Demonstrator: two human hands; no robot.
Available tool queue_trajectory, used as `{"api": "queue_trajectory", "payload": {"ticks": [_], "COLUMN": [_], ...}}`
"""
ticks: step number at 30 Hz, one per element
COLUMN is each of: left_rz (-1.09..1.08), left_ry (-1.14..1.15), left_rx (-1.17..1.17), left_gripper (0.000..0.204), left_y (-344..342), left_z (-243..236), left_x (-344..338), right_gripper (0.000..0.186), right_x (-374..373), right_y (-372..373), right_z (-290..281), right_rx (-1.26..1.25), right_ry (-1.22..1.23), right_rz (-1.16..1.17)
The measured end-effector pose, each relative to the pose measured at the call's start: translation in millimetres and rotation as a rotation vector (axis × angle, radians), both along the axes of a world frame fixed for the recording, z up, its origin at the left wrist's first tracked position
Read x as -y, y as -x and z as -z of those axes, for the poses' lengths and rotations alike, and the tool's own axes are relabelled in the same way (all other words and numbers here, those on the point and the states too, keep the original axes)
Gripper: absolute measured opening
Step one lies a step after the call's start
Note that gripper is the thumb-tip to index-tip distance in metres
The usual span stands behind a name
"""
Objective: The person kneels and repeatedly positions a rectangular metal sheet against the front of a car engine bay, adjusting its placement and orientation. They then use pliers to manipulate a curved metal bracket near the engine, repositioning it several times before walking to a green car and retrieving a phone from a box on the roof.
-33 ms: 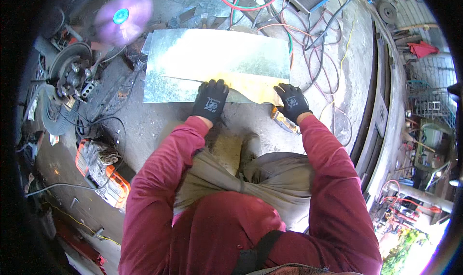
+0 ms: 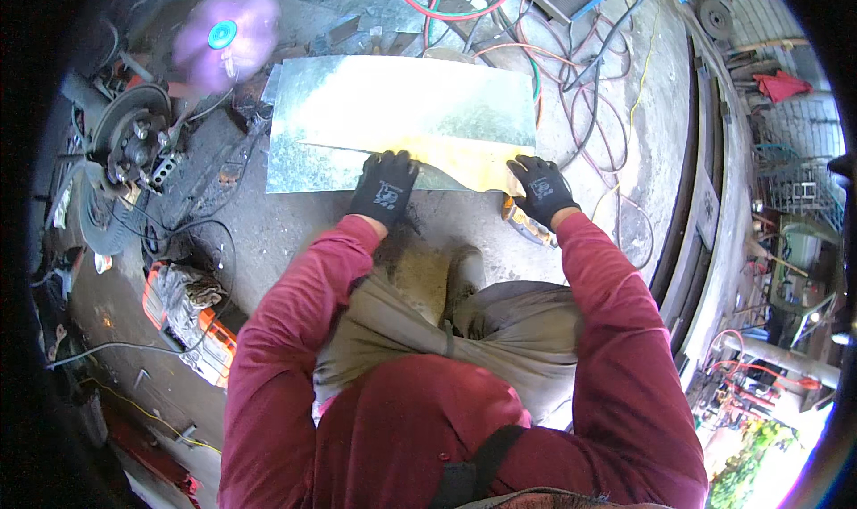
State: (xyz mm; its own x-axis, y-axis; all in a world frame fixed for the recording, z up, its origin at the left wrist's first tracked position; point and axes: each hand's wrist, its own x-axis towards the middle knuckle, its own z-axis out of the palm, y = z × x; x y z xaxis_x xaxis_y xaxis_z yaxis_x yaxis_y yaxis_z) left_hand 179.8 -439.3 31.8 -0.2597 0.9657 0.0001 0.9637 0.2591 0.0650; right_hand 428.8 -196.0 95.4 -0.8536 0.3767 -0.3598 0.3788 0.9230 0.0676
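A shiny metal sheet (image 2: 357,89) lies flat on the ground in front of me. Over its near right part is a thin yellow sheet (image 2: 464,158) with a curved near edge. My left hand (image 2: 386,186), in a black glove, bears on the left part of the yellow sheet with fingers bent close together. Gloved alike, my right hand (image 2: 542,190) grips the yellow sheet's right end; its thumb is mostly hidden. Just below that hand, a yellow-and-grey hand tool (image 2: 528,223) lies partly under the sheets' edge.
A fan with blurred purple blades (image 2: 223,34) stands at the far left. Nearer are a brake disc and hub (image 2: 134,143) and an orange-and-white container (image 2: 210,344). Tangled hoses and cables (image 2: 580,89) spread at the far right, beside a long dark metal rail (image 2: 692,196).
My left hand has slid slightly left and down, its wrist turning a little. My right hand stays put on the yellow sheet. The view has shifted slightly.
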Motion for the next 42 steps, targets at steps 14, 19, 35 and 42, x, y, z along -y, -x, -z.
{"api": "queue_trajectory", "payload": {"ticks": [14,19,35,42], "left_rz": [0.293,0.249,0.265,0.128], "left_ry": [-0.205,-0.31,-0.118,0.048], "left_rx": [-0.104,-0.075,0.549,0.588], "left_gripper": [0.055,0.048,0.034,0.035], "left_y": [69,104,167,187], "left_z": [-38,-136,-199,-75], "left_x": [25,-3,-117,-182], "right_gripper": [0.032,0.029,0.024,0.031], "right_x": [-52,-36,-19,-42], "right_y": [-32,-12,-17,-21], "right_z": [-96,-152,-206,-156], "right_rx": [-1.119,-1.451,-1.718,-1.322], "right_ry": [0.092,-0.018,0.234,0.415], "right_rz": [0.371,0.53,0.564,0.554]}}
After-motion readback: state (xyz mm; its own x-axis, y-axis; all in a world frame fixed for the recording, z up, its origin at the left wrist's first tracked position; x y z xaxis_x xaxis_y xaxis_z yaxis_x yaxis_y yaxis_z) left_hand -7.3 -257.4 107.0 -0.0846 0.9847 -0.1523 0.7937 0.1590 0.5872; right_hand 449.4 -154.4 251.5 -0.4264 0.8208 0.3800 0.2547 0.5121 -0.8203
